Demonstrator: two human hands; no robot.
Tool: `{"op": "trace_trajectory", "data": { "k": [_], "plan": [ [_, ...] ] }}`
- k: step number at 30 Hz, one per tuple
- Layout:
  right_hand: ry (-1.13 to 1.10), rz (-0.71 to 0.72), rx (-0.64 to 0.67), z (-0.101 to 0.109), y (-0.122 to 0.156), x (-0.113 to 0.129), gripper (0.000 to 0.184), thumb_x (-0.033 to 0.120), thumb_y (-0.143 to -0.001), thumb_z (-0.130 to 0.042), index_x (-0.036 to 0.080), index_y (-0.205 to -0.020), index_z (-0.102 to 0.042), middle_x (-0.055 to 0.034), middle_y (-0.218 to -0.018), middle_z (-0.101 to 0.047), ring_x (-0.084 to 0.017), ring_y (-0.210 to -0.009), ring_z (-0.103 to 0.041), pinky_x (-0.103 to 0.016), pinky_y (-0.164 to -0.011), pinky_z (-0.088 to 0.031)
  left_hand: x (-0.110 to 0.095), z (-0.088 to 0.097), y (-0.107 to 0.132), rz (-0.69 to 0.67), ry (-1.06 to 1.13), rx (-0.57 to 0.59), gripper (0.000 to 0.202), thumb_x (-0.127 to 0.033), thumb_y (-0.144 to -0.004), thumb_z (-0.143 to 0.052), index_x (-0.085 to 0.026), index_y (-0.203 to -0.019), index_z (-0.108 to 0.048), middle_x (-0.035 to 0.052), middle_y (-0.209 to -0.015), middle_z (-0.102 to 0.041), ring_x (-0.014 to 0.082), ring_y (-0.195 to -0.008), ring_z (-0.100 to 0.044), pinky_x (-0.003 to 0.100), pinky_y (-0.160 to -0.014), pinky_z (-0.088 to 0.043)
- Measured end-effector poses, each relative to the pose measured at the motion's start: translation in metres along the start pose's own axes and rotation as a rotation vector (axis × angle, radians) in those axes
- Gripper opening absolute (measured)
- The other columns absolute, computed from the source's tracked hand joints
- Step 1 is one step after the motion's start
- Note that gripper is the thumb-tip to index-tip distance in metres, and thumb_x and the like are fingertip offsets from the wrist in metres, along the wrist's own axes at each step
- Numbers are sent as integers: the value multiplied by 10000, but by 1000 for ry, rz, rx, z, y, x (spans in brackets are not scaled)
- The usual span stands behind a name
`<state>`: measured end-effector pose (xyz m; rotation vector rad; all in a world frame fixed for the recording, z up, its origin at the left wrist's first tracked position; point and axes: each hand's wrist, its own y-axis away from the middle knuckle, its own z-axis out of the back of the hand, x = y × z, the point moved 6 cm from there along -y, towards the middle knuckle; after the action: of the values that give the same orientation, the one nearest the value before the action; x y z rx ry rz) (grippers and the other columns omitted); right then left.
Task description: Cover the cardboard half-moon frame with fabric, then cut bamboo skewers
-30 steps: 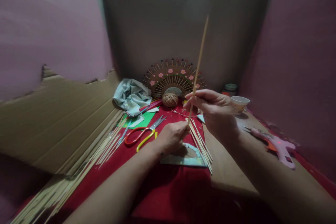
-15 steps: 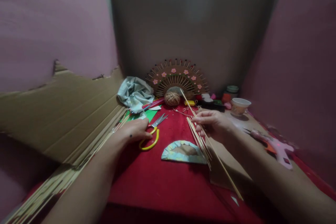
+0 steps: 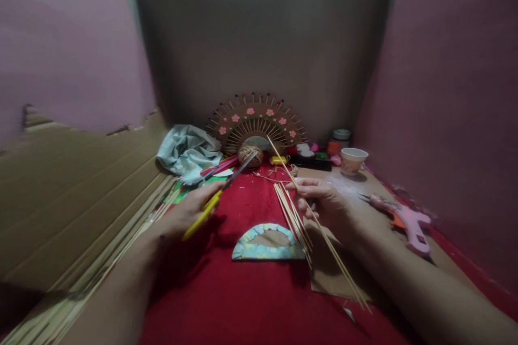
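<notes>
My left hand [image 3: 190, 215] is closed around the yellow handles of a pair of scissors [image 3: 220, 194], lifted off the red cloth with the blades pointing up and away toward a ball of twine [image 3: 250, 155]. My right hand [image 3: 321, 202] pinches a long thin wooden skewer [image 3: 319, 229], which slants from near the twine down past my wrist. Just left of that hand lies a small bundle of skewers [image 3: 293, 218]. A half-round cardboard piece with pale patterned paper [image 3: 267, 241] lies between my hands.
A decorated half-round fan of sticks [image 3: 256, 121] leans on the back wall. A light cloth [image 3: 186, 151] lies at the left, a paper cup [image 3: 353, 160] and a pink glue gun [image 3: 404, 218] at the right. Long skewers [image 3: 81, 294] line the cardboard sheet [image 3: 73, 183].
My right hand lowered the upright skewer to a low slant. My left hand left the half-round piece, reached to the scissors and lifted them off the cloth.
</notes>
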<state>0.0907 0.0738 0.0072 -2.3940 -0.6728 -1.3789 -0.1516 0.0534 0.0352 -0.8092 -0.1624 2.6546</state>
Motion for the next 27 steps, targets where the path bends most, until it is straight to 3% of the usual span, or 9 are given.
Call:
{"op": "trace_trajectory", "data": {
  "k": [4, 9, 16, 27],
  "plan": [
    [-16, 21, 41, 2, 0, -1, 155, 200, -664, -665, 125, -800, -675, 16, -440, -587, -66, -333, -518, -115, -279, -307, -17, -24, 1, -161, 46, 107, 465, -309, -806, -510, -272, -1264, -433, 68, -1215, -531, 225, -1089, -502, 329, -933, -407],
    [-20, 22, 75, -8, 4, -4, 134, 176, -662, -647, 127, -784, -673, 12, -442, -601, -61, -324, -516, -104, -278, -295, -28, -37, 4, -228, 63, 206, 461, -273, -866, -441, -272, -1317, -351, 64, -1305, -462, 208, -1167, -448, 324, -985, -373],
    [13, -54, 200, -15, 3, -13, 184, 226, -635, -670, 109, -776, -682, -34, -458, -633, -98, -300, -529, -126, -258, -322, -48, -39, 8, -259, 70, 246, 426, -268, -882, -429, -219, -1303, -384, 86, -1296, -475, 209, -1160, -455, 345, -987, -376],
    [20, -105, 310, -26, 9, -22, 158, 205, -674, -645, 83, -773, -647, -59, -485, -648, -110, -333, -559, -136, -305, -386, -54, -46, 10, -287, 92, 256, 458, -323, -869, -470, -212, -1309, -408, 86, -1290, -500, 211, -1157, -480, 313, -972, -390]
  ]
}}
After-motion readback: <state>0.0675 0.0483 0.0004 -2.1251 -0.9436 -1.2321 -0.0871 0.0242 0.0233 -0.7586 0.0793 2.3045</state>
